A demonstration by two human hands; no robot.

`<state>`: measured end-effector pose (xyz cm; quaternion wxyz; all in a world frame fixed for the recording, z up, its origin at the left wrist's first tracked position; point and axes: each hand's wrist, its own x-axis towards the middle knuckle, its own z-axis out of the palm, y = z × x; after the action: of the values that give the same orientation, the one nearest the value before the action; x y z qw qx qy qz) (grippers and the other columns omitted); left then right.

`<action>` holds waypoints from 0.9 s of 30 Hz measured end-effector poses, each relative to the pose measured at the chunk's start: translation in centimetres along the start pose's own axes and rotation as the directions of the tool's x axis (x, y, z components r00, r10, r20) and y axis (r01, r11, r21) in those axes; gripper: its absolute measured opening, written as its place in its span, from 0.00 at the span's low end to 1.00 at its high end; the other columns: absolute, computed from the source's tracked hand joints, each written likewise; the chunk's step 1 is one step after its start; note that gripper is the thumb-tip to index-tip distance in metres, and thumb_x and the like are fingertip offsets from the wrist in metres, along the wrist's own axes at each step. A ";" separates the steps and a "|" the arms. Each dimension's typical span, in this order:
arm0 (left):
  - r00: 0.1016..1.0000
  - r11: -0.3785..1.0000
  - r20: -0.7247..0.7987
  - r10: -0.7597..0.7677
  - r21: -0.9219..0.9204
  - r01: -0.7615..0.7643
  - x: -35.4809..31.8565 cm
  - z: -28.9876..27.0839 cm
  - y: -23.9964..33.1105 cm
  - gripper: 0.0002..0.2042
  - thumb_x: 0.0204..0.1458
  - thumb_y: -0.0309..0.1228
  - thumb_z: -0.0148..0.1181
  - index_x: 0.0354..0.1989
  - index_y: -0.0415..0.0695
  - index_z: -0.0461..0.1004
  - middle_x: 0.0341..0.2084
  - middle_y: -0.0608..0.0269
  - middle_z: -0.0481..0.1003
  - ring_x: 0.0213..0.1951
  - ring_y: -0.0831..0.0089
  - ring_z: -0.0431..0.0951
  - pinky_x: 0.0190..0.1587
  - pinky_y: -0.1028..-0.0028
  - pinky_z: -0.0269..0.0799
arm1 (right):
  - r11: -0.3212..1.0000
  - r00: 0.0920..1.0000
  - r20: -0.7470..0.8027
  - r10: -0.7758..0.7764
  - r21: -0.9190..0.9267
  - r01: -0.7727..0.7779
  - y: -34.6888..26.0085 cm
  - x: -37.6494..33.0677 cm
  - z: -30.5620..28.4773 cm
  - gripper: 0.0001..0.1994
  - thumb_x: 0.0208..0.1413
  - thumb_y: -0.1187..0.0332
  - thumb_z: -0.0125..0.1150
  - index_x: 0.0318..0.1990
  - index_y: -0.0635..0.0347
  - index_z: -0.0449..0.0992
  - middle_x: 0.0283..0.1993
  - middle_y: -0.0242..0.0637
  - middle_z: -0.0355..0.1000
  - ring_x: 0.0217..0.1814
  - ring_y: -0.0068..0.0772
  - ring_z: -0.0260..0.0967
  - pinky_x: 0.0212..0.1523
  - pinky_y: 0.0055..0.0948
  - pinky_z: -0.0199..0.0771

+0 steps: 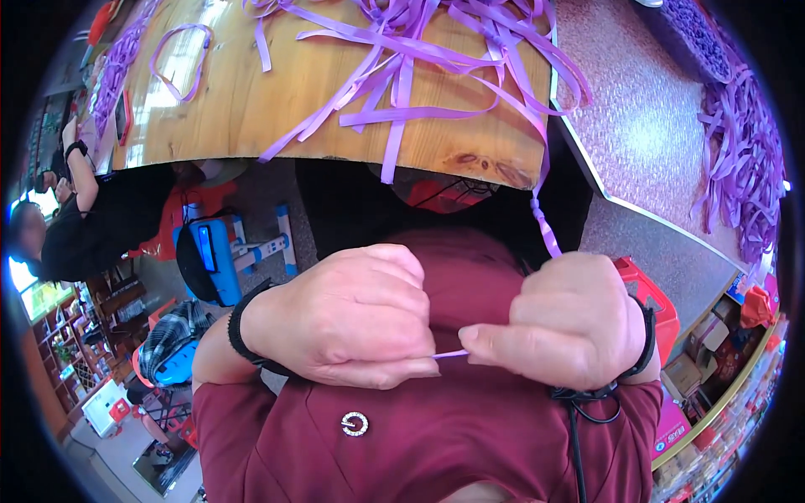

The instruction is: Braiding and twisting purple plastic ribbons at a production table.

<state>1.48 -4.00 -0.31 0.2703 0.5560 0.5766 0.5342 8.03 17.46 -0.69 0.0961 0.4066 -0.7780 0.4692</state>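
- Left hand (pixel 360 318) is curled up in a loose fist, thumb clamped against the fingers, with a thin bit of ribbon poking out at the thumb tip.
- Right hand (pixel 562 323) is balled up too, just beside it, nipping that same bit with thumb and finger. The two aren't touching.
- So the purple ribbon (pixel 451 355) is right between the thumbs, a short narrow stretch pulled pretty straight.
- There's also a knotted ribbon strand (pixel 546 232) going up from behind the right hand, past the table edge. Can't tell if it's the same piece, the fist hides that part.
- Ahead of both hands, well apart: a wooden table (pixel 226 126) with a messy ribbon pile (pixel 402 50) on it, some ends dangling over the near edge.
- Far ahead of the left hand, a ribbon loop (pixel 204 54) lies on the tabletop.
- Ahead and right of the right hand there's a speckled grey table (pixel 616 109) with a big purple bunch (pixel 742 159).
- Just right of the right hand, red plastic (pixel 658 306).
- Way off left of the left hand, another person in black (pixel 105 230).
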 end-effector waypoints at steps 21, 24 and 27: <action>0.903 0.852 -0.411 0.127 0.511 0.113 2.5 -4.0 -0.9 0.22 0.40 0.30 0.62 0.45 0.38 0.68 0.41 0.56 0.71 0.47 0.64 0.69 0.53 0.66 0.56 | 0.507 0.693 -0.159 0.704 0.795 -0.333 1.8 3.5 -1.2 0.08 0.55 0.71 0.51 0.37 0.66 0.71 0.31 0.29 0.69 0.29 0.12 0.60 0.31 0.13 0.59; 0.910 0.840 -0.409 0.061 0.513 0.174 2.8 -3.2 -0.6 0.16 0.39 0.30 0.63 0.39 0.42 0.72 0.33 0.63 0.74 0.39 0.66 0.73 0.50 0.66 0.58 | 0.519 0.670 -0.135 0.730 0.747 -0.415 1.2 4.0 -1.0 0.07 0.54 0.72 0.52 0.37 0.66 0.71 0.31 0.28 0.69 0.30 0.12 0.60 0.32 0.13 0.59; 0.904 0.765 -0.387 0.183 0.634 0.117 2.5 -2.7 -1.3 0.12 0.37 0.28 0.63 0.33 0.46 0.74 0.27 0.69 0.73 0.32 0.72 0.72 0.47 0.66 0.59 | 0.501 0.607 -0.114 0.786 0.692 -0.520 0.1 4.1 -0.7 0.09 0.53 0.69 0.54 0.37 0.67 0.71 0.32 0.29 0.69 0.33 0.16 0.63 0.35 0.15 0.62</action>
<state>-1.97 -2.30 -0.04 -0.0791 0.4943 0.7587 0.4169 5.12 15.86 1.82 -0.0637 -0.0305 -0.6440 0.7617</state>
